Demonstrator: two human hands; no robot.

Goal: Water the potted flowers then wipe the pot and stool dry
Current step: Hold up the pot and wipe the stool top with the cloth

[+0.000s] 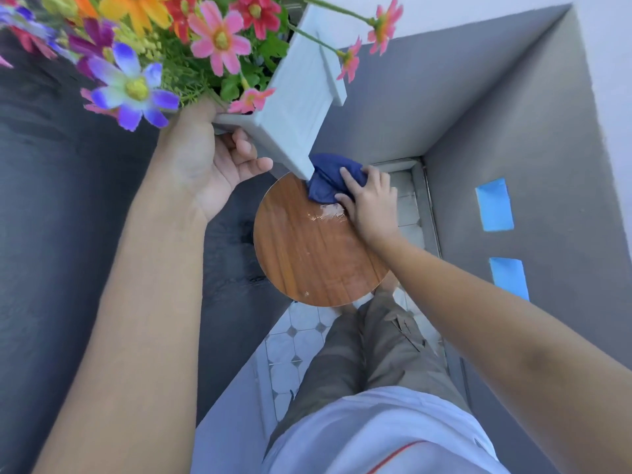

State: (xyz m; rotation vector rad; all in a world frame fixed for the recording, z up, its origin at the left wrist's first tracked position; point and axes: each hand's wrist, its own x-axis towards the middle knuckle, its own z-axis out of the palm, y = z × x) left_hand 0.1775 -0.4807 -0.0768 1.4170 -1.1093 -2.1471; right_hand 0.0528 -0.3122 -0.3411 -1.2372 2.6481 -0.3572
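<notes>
My left hand (pixel 212 165) grips the rim of a white square pot (pixel 294 107) full of colourful flowers (pixel 136 46) and holds it lifted and tilted above a round wooden stool (pixel 307 248). One bottom corner of the pot hangs just over the stool's far edge. My right hand (pixel 367 200) presses a bunched dark blue cloth (pixel 328 179) onto the stool top, right beside that corner. A small wet patch (pixel 328 213) glistens on the wood next to the cloth.
A dark textured wall (pixel 68 234) runs along the left and a grey wall (pixel 513 131) with two blue tape strips (pixel 494 205) stands to the right. White patterned floor tiles (pixel 294 340) lie below, with my legs close behind the stool.
</notes>
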